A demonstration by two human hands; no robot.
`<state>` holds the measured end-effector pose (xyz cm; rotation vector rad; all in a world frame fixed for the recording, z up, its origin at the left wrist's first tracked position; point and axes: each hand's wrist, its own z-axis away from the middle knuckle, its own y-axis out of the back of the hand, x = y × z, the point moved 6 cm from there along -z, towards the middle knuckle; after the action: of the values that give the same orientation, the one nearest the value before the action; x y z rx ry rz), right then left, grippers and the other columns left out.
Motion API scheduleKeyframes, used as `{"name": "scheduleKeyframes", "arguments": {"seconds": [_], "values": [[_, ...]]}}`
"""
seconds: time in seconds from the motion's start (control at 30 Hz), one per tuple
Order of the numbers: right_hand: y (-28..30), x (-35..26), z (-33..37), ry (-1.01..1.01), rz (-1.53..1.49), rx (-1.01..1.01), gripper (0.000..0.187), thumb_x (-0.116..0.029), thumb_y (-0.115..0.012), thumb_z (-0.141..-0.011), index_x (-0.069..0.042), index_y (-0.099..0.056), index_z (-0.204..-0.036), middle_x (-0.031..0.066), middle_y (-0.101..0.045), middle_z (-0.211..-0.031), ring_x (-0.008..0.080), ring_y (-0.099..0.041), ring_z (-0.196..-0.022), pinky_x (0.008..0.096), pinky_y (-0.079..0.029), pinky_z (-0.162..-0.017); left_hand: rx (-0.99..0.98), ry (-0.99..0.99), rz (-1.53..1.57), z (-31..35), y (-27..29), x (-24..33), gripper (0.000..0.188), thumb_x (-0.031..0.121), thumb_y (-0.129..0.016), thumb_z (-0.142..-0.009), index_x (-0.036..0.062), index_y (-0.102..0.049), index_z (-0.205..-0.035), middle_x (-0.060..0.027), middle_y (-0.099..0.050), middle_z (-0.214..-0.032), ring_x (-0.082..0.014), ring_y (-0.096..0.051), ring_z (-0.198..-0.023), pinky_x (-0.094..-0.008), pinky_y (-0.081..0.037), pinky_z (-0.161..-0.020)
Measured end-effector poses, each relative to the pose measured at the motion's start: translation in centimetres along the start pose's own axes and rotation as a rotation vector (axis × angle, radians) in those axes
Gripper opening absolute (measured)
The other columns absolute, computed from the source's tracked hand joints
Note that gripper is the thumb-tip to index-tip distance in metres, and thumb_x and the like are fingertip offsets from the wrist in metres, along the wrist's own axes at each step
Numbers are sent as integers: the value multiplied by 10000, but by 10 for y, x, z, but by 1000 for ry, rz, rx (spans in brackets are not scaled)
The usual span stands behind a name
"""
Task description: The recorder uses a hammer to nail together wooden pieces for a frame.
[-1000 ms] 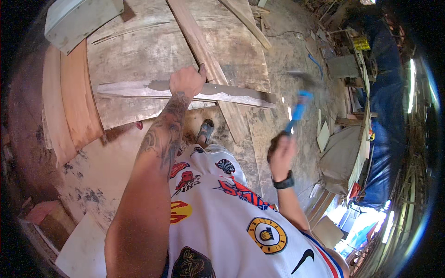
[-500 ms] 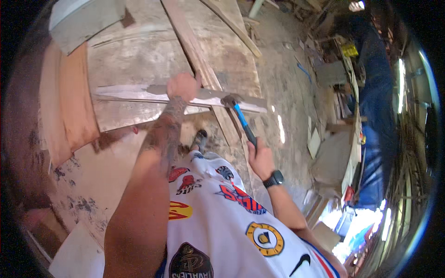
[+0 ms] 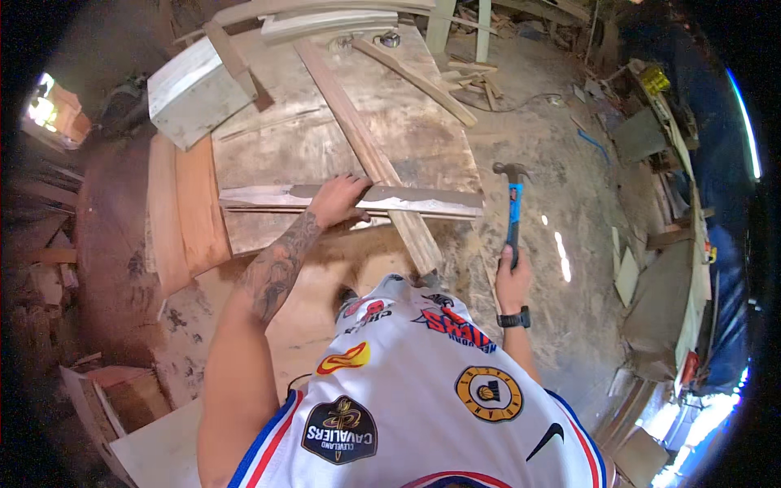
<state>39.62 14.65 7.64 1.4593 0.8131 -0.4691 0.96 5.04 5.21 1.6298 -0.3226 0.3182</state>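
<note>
My left hand (image 3: 340, 199) is wrapped over a narrow wooden board (image 3: 419, 198), its fingers across the top face. One edge of this board is pale and rough, with a darker grey-brown strip along it. The board lies crosswise over a longer wooden plank (image 3: 346, 122), which slants from the far side toward me. Off the board's right end, my right hand (image 3: 512, 279) grips a claw hammer (image 3: 515, 207) by the lower part of its blue and black handle. The hammer's head points away from me and touches no wood.
Beneath the boards is a large worn plywood sheet (image 3: 277, 154). Orange-brown planks (image 3: 185, 207) and a pale box-shaped block (image 3: 195, 89) lie at left. A thin wooden strip (image 3: 415, 81) and a tape measure (image 3: 389, 39) are farther off. Scrap wood lines the right side.
The hammer has moved right, from the board's right part to beyond its end, in my right hand. My left hand stays on the board. The view has shifted.
</note>
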Motion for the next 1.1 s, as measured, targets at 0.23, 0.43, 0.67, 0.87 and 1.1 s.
{"name": "scheduleKeyframes", "arguments": {"seconds": [0.23, 0.43, 0.67, 0.87, 1.1], "values": [[18, 34, -57, 89, -208, 63, 322, -330, -636, -927, -19, -586, -860, 39, -521, -662, 141, -468, -599, 320, -380, -554, -44, -4, 35, -16, 38, 22, 620, 324, -783, -699, 33, -562, -1200, -183, -619, -1038, -387, -583, -993, -453, -470, -855], [3, 27, -82, 222, -279, -83, 193, -164, -578, -945, -37, -521, -812, 46, -483, -632, 132, -442, -582, 308, -368, -541, 94, 45, 35, -36, 31, 42, 599, 266, -740, -726, 6, -508, -1213, -216, -593, -1096, -404, -565, -1024, -469, -451, -884], [44, 36, -71, 182, -386, -421, 113, -127, -523, -959, -30, -500, -1011, 103, -512, -729, 222, -480, -646, 366, -426, -619, -22, 343, 3, -70, -5, 54, 543, 293, -715, -742, 7, -505, -1153, -218, -626, -1015, -412, -594, -966, -494, -472, -823], [38, 83, -69, -18, -240, -484, 181, -196, -592, -941, -24, -547, -975, 122, -550, -728, 205, -520, -689, 358, -439, -651, 106, 452, -93, -70, -10, 70, 489, 185, -680, -715, 25, -485, -1135, -229, -625, -972, -408, -614, -925, -491, -493, -796], [-32, 139, -95, -234, -369, -242, 331, -314, -686, -904, -4, -613, -993, 54, -608, -790, 183, -584, -676, 350, -481, -629, 104, 456, -111, -80, -16, 105, 477, 179, -706, -697, 31, -497, -1100, -215, -628, -949, -396, -622, -898, -468, -504, -777]]}}
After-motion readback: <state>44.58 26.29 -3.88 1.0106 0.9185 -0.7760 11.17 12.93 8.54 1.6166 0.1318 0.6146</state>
